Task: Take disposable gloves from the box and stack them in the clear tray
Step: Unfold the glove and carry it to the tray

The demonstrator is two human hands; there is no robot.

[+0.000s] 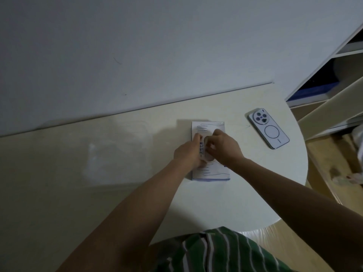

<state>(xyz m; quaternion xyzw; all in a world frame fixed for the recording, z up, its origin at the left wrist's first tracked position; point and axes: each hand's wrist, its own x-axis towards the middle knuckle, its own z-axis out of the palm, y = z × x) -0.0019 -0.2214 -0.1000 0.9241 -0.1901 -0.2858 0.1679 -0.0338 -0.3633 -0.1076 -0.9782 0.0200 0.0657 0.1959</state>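
A flat white glove box with hand outlines printed on it lies on the table, right of centre. My left hand grips the box's left side, fingers curled over its top. My right hand reaches in from the right and its curled fingertips pinch thin material at the oval opening in the box's middle, seemingly a glove. Both hands hide most of the opening. The clear tray stands to the left of the box and is barely visible in the dim light.
A white phone lies face down at the table's back right. The table's curved edge runs along the right, with open shelves beyond it. A pale wall rises behind the table.
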